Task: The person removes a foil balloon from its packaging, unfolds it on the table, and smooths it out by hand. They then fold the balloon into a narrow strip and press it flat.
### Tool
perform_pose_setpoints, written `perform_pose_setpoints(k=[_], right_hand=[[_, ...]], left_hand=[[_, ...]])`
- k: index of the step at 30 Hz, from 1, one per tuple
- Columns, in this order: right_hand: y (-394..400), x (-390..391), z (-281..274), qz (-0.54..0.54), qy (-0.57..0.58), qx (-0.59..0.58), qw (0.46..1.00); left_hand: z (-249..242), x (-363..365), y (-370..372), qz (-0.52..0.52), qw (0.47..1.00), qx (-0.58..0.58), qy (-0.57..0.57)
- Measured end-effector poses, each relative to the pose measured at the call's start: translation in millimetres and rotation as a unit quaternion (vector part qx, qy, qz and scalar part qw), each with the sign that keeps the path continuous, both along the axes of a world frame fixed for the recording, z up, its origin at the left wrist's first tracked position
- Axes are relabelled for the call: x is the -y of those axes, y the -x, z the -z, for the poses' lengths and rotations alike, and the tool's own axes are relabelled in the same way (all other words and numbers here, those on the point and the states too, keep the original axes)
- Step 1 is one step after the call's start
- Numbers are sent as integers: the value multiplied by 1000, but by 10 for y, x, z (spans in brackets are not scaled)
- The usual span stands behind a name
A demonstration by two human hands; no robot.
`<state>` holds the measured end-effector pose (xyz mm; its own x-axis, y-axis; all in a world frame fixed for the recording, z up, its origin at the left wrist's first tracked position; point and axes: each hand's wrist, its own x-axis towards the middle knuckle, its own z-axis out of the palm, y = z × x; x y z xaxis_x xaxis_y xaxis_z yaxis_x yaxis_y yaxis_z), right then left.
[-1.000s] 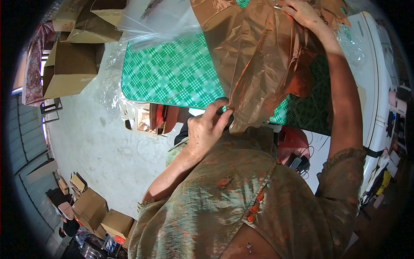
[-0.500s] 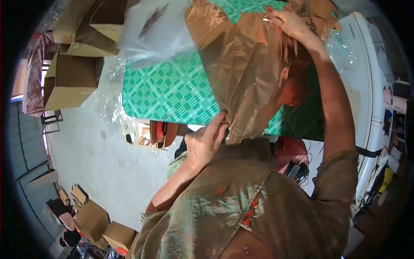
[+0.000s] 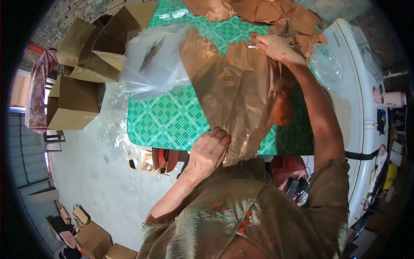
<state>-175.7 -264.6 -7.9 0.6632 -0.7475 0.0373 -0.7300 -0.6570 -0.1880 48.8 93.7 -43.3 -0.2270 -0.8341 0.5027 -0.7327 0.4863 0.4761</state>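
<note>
A: Found brown plastic (image 3: 239, 95) where?
B: Saw it spread on green-check tabletop (image 3: 161, 118), w/ near end just past the edge.
A: Held how?
B: Had L hand (image 3: 208, 150) on near end, R hand (image 3: 278, 48) at far part, prob. to keep it taut & flat betw.
A: Clamped?
B: Couldn't tell for either: saw L hand curled w/ thumb out of sight, R hand reaching w/ underside hidden.
A: Placed clear sheets (image 3: 161, 82) where?
B: Noted just L of it, prob. for easy reach.

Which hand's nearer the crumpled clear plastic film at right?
Right. Right hand is just left of the film; left hand is farther, at the near edge of the green plaid tablecloth.
</note>
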Motion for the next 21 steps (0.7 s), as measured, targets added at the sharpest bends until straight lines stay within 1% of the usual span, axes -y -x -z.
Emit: perform_pose_setpoints(k=[3, 6, 9, 15, 18, 21], right_hand=[[-20, -15, 17, -23, 53, 28, 998], [-107, -12, -68, -33, 33, 15, 999], [-202, -40, -62, -56, 44, 78, 994], [-320, -62, -67, -51, 30, 100, 993], [-376, -88, -69, -49, 35, 90, 994], [-440, -85, -18, -56, 57, 103, 991]], left_hand=[[30, 7, -26, 7, 1000, 9, 5], [31, 24, -46, 15, 1000, 8, 2], [46, 22, -61, 18, 1000, 6, -1], [52, 24, -75, 21, 1000, -15, -8], [54, 20, -86, 23, 1000, -11, -8], [75, 19, -88, 23, 1000, -11, -6]])
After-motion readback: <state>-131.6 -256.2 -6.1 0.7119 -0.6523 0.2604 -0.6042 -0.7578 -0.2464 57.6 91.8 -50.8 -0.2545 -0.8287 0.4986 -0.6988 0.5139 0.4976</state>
